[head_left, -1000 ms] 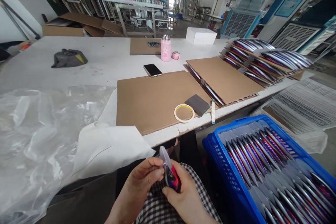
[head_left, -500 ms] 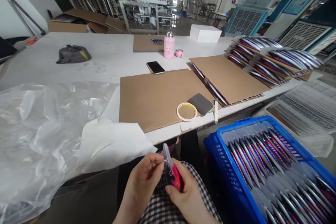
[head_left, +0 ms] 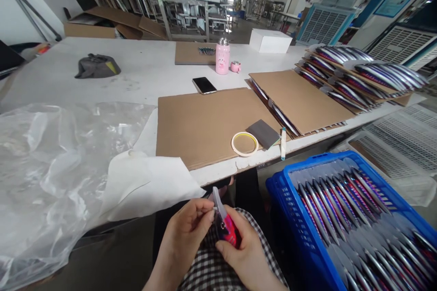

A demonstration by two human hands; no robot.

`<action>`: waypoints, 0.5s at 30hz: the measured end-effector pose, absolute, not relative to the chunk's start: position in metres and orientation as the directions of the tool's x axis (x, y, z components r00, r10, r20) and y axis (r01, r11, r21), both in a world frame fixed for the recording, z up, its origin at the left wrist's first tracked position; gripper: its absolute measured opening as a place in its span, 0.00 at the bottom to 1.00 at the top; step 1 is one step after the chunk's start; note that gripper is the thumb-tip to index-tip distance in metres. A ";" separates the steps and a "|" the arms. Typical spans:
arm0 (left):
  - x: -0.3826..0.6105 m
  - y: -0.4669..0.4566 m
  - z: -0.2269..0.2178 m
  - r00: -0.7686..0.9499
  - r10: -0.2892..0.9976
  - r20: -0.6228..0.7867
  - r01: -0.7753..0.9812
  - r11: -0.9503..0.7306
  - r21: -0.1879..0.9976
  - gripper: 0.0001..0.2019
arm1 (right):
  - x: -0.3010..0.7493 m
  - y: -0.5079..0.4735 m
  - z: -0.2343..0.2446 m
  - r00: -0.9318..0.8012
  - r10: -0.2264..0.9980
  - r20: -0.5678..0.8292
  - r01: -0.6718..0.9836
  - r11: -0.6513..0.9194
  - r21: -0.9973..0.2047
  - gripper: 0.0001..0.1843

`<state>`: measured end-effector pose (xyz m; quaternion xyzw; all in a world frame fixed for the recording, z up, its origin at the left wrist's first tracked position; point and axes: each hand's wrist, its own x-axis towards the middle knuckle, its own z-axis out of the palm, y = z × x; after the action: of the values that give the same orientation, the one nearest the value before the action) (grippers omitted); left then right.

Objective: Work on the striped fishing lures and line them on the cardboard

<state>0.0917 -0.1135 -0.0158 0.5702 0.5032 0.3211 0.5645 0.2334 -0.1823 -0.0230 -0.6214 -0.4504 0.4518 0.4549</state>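
Both my hands work low in the picture, over my checked lap. My left hand [head_left: 186, 223] pinches the front of a fishing lure [head_left: 228, 232] near a small metal wire at its clear plastic lip. My right hand [head_left: 241, 254] wraps the lure's pink, red and blue body, hiding part of it. A blue plastic crate [head_left: 290, 232] stands to my right, holding several similar lures [head_left: 351, 218] in rows. A white sheet [head_left: 146, 186] lies just beyond my hands, touching neither.
On the white table [head_left: 143, 70] lie cardboard sheets [head_left: 205, 127], a tape roll [head_left: 244, 143], a grey sanding block [head_left: 263, 134], a phone [head_left: 204, 85] and a pink bottle [head_left: 222, 57]. Lures are stacked between boards [head_left: 362, 75] at right. Crumpled plastic film [head_left: 58, 173] covers the left.
The whole view has shifted slightly, with the table sitting higher and further right. My hands have turned the lure a little more upright, and both still hold it.
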 end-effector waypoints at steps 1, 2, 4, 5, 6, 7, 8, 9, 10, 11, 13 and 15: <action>0.091 -0.114 -0.015 0.291 0.935 -0.202 0.222 0.139 0.965 0.06 | 0.234 -0.182 -0.022 0.181 0.972 -0.150 0.156 -0.179 -0.971 0.36; 0.091 -0.114 -0.013 0.296 0.934 -0.201 0.231 0.135 0.964 0.05 | 0.234 -0.182 -0.021 0.176 0.973 -0.148 0.161 -0.176 -0.971 0.36; 0.090 -0.114 -0.010 0.306 0.931 -0.197 0.242 0.124 0.962 0.05 | 0.234 -0.182 -0.020 0.165 0.976 -0.141 0.167 -0.169 -0.971 0.36; 0.090 -0.114 -0.009 0.308 0.931 -0.194 0.242 0.121 0.963 0.05 | 0.234 -0.182 -0.020 0.161 0.977 -0.139 0.167 -0.166 -0.972 0.36; 0.090 -0.114 -0.008 0.310 0.931 -0.194 0.240 0.120 0.963 0.05 | 0.234 -0.182 -0.020 0.158 0.978 -0.139 0.165 -0.165 -0.972 0.36; 0.090 -0.114 -0.008 0.312 0.929 -0.198 0.237 0.126 0.963 0.06 | 0.235 -0.182 -0.020 0.160 0.977 -0.143 0.162 -0.168 -0.972 0.36; 0.090 -0.114 -0.008 0.315 0.927 -0.204 0.231 0.133 0.964 0.06 | 0.235 -0.183 -0.020 0.161 0.976 -0.148 0.157 -0.173 -0.972 0.36; 0.090 -0.114 -0.008 0.316 0.925 -0.209 0.224 0.141 0.964 0.06 | 0.235 -0.183 -0.019 0.166 0.974 -0.152 0.154 -0.178 -0.972 0.36; 0.090 -0.114 -0.009 0.317 0.924 -0.215 0.217 0.150 0.965 0.06 | 0.236 -0.184 -0.018 0.166 0.973 -0.158 0.151 -0.184 -0.971 0.36; 0.090 -0.114 -0.010 0.319 0.922 -0.220 0.210 0.158 0.965 0.06 | 0.236 -0.184 -0.017 0.160 0.974 -0.163 0.151 -0.187 -0.971 0.36; 0.089 -0.113 -0.011 0.320 0.919 -0.229 0.202 0.170 0.965 0.06 | 0.238 -0.183 -0.014 0.140 0.976 -0.170 0.154 -0.190 -0.970 0.35; 0.085 -0.111 -0.009 0.320 0.917 -0.239 0.205 0.179 0.962 0.06 | 0.240 -0.179 -0.011 0.113 0.976 -0.184 0.161 -0.201 -0.966 0.34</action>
<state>0.0846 -0.1112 -0.0094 0.5638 0.4975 0.3040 0.5850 0.2401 -0.1793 -0.0113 -0.6111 -0.4654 0.4763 0.4279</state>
